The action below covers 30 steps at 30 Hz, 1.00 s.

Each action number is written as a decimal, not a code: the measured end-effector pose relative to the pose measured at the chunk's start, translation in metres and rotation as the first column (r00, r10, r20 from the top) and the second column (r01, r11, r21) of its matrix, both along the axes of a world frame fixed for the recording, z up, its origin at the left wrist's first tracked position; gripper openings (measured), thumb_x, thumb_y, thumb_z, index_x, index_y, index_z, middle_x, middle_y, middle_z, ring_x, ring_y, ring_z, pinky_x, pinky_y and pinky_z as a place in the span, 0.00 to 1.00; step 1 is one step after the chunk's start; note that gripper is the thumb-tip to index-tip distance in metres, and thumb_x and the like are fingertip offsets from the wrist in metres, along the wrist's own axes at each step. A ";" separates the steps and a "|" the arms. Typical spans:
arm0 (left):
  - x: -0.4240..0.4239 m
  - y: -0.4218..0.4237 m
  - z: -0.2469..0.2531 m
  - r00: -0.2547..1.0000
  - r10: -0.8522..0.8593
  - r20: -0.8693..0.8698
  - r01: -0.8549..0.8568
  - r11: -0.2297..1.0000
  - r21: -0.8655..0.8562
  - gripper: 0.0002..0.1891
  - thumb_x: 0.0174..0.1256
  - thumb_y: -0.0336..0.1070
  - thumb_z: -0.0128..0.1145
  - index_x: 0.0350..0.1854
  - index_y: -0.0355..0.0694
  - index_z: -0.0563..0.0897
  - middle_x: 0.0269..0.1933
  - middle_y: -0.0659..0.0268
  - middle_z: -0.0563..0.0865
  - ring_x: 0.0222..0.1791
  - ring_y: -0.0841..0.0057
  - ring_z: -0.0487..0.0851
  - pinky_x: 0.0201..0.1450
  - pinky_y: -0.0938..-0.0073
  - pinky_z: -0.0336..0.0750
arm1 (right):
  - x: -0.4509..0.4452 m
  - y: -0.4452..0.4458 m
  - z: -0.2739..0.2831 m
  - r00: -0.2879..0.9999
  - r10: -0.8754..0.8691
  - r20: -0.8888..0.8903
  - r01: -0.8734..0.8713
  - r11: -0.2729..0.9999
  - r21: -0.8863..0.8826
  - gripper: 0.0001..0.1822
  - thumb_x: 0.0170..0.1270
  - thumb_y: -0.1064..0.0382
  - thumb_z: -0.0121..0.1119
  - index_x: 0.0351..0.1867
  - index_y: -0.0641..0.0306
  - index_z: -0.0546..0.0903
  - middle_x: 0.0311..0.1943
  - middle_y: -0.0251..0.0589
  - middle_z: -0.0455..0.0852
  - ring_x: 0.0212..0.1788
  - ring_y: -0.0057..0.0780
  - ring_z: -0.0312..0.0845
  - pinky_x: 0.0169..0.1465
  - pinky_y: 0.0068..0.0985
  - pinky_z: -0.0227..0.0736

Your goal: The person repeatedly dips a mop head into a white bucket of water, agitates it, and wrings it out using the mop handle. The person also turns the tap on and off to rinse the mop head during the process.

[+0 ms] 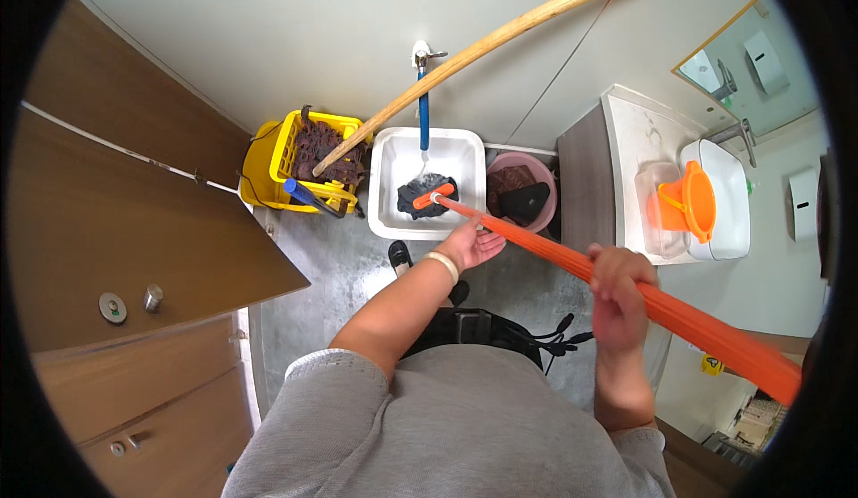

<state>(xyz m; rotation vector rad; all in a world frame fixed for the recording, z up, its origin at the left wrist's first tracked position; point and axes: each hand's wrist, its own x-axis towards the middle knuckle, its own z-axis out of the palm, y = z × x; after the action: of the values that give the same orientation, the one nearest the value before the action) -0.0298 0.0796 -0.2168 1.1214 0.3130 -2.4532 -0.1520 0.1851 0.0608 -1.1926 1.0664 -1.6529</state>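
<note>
My right hand [620,290] grips the orange mop handle [549,250], which slants from the lower right down into a white mop sink [377,193]. My left hand [474,243] is palm up beside the lower part of this handle. Its fingers are extended and its thumb lies at the handle, though whether it touches cannot be told. A dark mop head [409,196] with an orange plate lies on the sink floor. Water runs near it from a blue hose [423,113] fixed to a wall tap [421,56].
Left of the sink, a yellow wringer bucket [258,183] holds a dark string mop [318,143]; its wooden pole [509,32] crosses the wall. A pink basin [551,190] with dark cloths stands right. An orange bucket [700,203] sits by the washbasin [734,230]. A brown door [154,230] juts in.
</note>
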 end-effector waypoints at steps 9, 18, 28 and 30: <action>-0.064 -0.004 0.020 0.930 0.291 0.224 -0.358 0.856 0.373 0.09 0.68 0.41 0.41 0.38 0.40 0.66 0.24 0.65 0.71 0.16 0.78 0.69 0.18 0.81 0.68 | -0.062 0.094 0.070 0.960 -0.096 0.262 0.149 0.970 -0.192 0.18 0.59 0.60 0.53 0.16 0.53 0.59 0.12 0.28 0.59 0.19 0.19 0.55 0.39 0.23 0.56; -0.106 0.019 0.058 0.954 0.191 0.230 -0.248 0.935 0.252 0.06 0.62 0.34 0.40 0.27 0.41 0.65 0.18 0.70 0.65 0.13 0.80 0.64 0.20 0.79 0.67 | -0.136 0.214 0.016 0.692 -0.517 0.503 0.642 0.760 -0.102 0.17 0.64 0.67 0.45 0.18 0.55 0.55 0.18 0.29 0.51 0.25 0.24 0.49 0.41 0.27 0.57; -0.085 0.034 -0.039 0.978 0.005 0.208 -0.048 0.979 0.199 0.09 0.67 0.35 0.43 0.42 0.36 0.64 0.28 0.59 0.70 0.23 0.70 0.73 0.32 0.65 0.77 | -0.077 0.188 -0.025 0.662 -0.632 0.404 0.592 0.771 0.236 0.15 0.62 0.60 0.49 0.19 0.58 0.62 0.20 0.34 0.63 0.30 0.28 0.63 0.51 0.34 0.62; -0.085 0.044 -0.039 0.976 -0.084 0.203 0.031 0.967 0.251 0.09 0.67 0.34 0.43 0.43 0.35 0.64 0.32 0.57 0.72 0.27 0.67 0.74 0.36 0.63 0.78 | -0.058 0.158 -0.025 0.751 -0.615 0.240 0.552 0.784 0.284 0.15 0.61 0.57 0.51 0.20 0.59 0.64 0.22 0.36 0.67 0.33 0.30 0.67 0.57 0.37 0.59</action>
<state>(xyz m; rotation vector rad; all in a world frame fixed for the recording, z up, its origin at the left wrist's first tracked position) -0.1144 0.1238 -0.2556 1.5031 0.5376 -2.3625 -0.2102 0.3432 0.0361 -0.4313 1.4423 -2.0643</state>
